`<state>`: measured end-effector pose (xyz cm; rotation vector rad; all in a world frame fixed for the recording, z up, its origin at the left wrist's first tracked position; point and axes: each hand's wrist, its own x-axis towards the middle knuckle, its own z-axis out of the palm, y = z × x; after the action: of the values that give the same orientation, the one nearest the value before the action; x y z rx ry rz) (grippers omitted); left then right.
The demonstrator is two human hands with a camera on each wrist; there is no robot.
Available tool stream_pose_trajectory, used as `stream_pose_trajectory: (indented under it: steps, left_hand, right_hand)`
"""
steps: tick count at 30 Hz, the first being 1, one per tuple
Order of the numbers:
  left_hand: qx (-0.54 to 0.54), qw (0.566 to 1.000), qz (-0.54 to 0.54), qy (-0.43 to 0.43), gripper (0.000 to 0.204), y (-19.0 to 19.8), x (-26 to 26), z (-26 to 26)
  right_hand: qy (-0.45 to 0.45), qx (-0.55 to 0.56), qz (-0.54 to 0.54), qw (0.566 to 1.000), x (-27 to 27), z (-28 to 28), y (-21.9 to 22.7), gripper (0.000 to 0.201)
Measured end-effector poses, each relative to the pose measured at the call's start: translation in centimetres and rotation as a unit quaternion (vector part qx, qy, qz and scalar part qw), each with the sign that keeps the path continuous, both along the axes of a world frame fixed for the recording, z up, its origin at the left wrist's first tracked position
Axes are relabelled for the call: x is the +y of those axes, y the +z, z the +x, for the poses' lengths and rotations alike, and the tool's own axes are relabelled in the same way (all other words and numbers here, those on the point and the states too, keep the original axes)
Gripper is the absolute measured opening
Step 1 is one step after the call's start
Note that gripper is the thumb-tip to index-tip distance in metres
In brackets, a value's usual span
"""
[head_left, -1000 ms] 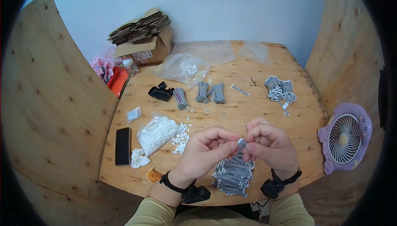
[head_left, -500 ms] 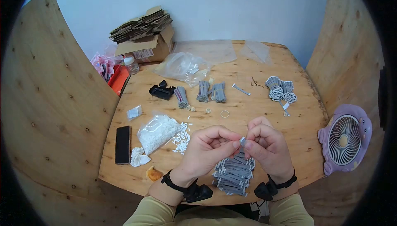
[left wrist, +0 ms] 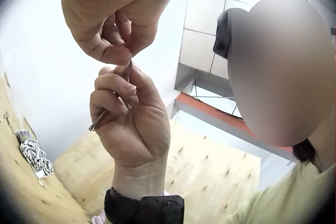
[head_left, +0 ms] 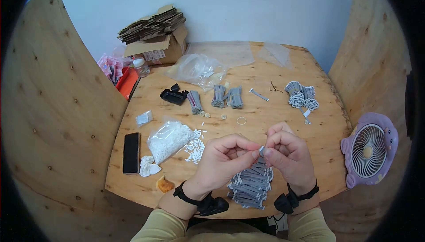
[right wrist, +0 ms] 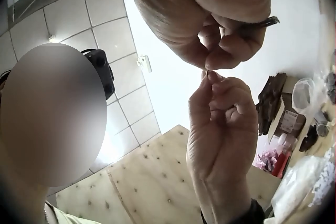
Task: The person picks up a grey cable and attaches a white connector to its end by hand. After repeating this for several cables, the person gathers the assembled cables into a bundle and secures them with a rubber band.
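Both hands meet above a pile of grey strips with white ends [head_left: 250, 186]. Between thumb and forefinger my left hand [head_left: 223, 161] pinches the white end of one grey strip [head_left: 262, 150]. My right hand [head_left: 290, 155] pinches the same piece from the other side, fingertips almost touching the left ones. In the left wrist view the strip [left wrist: 101, 119] runs through the curled fingers of the right hand [left wrist: 134, 113], its far end sticking out. The right wrist view shows that end [right wrist: 270, 22] beyond the right hand; the left hand [right wrist: 223, 134] is below.
Left of the hands lie a bag of white pieces [head_left: 170, 141], loose white pieces [head_left: 195, 150] and a phone [head_left: 131, 153]. Tied grey bundles [head_left: 218, 96] and a black case [head_left: 173, 96] lie farther back. More bundles [head_left: 301, 95] and a purple fan [head_left: 369, 150] are at right.
The pinched white end has turned slightly between the fingertips, and both hands have shifted a little to the right in the head view. Both hands keep their pinch.
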<state>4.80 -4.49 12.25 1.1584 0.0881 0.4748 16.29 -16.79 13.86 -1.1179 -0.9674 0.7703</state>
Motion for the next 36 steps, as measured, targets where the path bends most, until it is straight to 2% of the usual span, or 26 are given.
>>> stream_pose_trajectory:
  steps: [6,9,15,18,20,23,24,26,30,34,36]
  left_hand:
    - [-0.010,0.999,0.035,-0.012,0.012,-0.4,0.1,-0.1]
    - [0.021,0.999,0.025,0.006,0.011,0.2,0.0,-0.2]
    - [0.039,0.999,0.018,-0.030,0.009,0.6,0.4,0.0]
    - [0.021,0.998,0.043,0.044,0.009,0.7,0.4,0.0]
    - [0.012,0.990,0.089,0.104,0.010,0.5,0.9,0.0]
    - [0.027,0.970,0.168,0.172,0.010,-0.1,1.0,0.3]
    - [0.035,0.961,0.196,0.191,0.010,-0.2,1.0,0.4]
    - [0.035,0.953,0.255,0.157,0.009,-0.4,1.0,0.6]
    - [0.039,0.917,0.390,0.068,0.009,-0.4,0.5,0.9]
    - [0.012,0.878,0.475,0.061,0.010,-0.6,-0.6,1.6]
    - [-0.004,0.877,0.475,0.068,0.010,-1.0,-0.9,1.7]
  right_hand:
    - [0.003,0.000,0.001,1.000,0.0,-0.1,0.1,0.005]
    - [0.003,-0.001,0.000,1.000,0.0,0.1,0.0,0.005]
    - [0.010,-0.033,-0.036,0.999,0.0,0.5,0.1,0.008]
    - [0.001,-0.020,-0.090,0.996,-0.2,0.9,0.2,0.008]
    - [-0.001,0.005,-0.146,0.989,-0.6,1.7,0.5,0.008]
    - [-0.114,0.040,-0.049,0.991,-0.4,1.7,0.3,0.008]
    - [-0.123,0.052,-0.019,0.991,-0.3,1.7,0.2,0.009]
    - [-0.142,0.077,0.041,0.986,0.1,1.7,-0.1,0.010]
    - [-0.157,0.100,0.077,0.979,0.7,2.0,-0.8,0.010]
    - [-0.115,0.092,0.057,0.988,1.3,1.3,-1.3,0.009]
    - [-0.099,0.077,0.054,0.991,1.4,1.0,-1.5,0.008]
